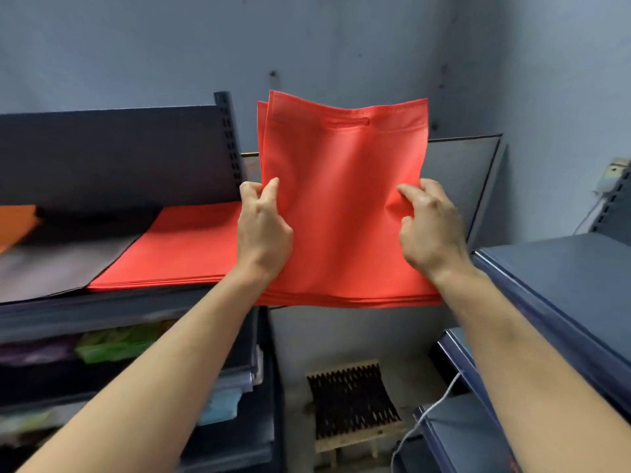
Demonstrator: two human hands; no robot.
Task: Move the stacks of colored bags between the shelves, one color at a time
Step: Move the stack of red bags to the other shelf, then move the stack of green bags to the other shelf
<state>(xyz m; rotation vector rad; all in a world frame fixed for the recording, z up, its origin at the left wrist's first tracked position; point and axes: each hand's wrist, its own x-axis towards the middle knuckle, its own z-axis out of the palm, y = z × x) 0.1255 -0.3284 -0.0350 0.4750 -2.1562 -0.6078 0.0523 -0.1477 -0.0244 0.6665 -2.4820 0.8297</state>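
1. The bundle of red bags is held in the air over the gap between the two shelves and rests on neither. Its handle-slot end points up and away and its stacked bottom edges face the person, so its long axis rises away from the wrists.
2. The left hand grips the bundle's left edge about halfway up, with the thumb on the front face. The right hand grips the right edge at the same height. The fingers of both hands are clenched on the bags.
3. Just left of the bundle, a red stack lies flat on the left shelf. I cannot tell whether the stack and the bundle touch.
4. Further left of the bundle lie dark bags and an orange bag.
5. Right of the bundle and lower down, the right shelf shows its blue top beside the right forearm.
6. My judgement is that the next move depends on which side the bundle goes to. The left hand is nearer the red stack and the right hand nearer the right shelf. Either way, the raised end must tip down flat before the fingers let go.
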